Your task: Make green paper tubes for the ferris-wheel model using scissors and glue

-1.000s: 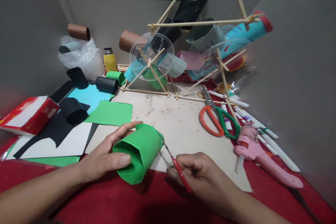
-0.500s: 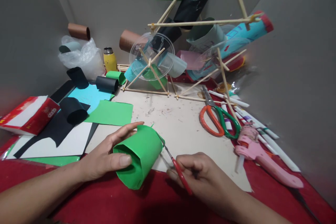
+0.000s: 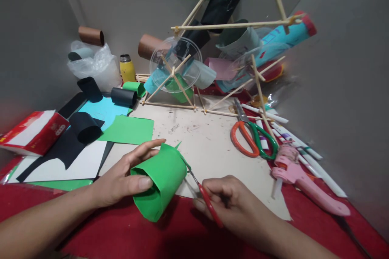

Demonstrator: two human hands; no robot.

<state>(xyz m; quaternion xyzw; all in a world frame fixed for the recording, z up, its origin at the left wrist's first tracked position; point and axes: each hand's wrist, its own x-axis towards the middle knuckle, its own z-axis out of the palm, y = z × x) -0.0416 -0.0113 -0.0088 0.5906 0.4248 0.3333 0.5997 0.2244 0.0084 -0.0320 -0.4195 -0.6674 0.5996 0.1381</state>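
My left hand grips a green paper tube, thumb at its near opening and fingers behind it. The tube lies tilted over the front of the pale board. My right hand holds small red-handled scissors, whose blades lie at the tube's far right rim. A thin green sliver sticks up from that rim. Beyond my hands, a flat green paper sheet rests at the left, and larger scissors with orange and green handles lie at the right.
A frame of thin wooden sticks with clear plastic discs and paper tubes stands at the back. A pink glue gun and several white markers lie right. A red-white box, black paper pieces and a yellow bottle are left.
The green tube has turned slightly and shifted a little left in my left hand. The green sliver at its rim stands out more, with the scissor blades still at the edge.
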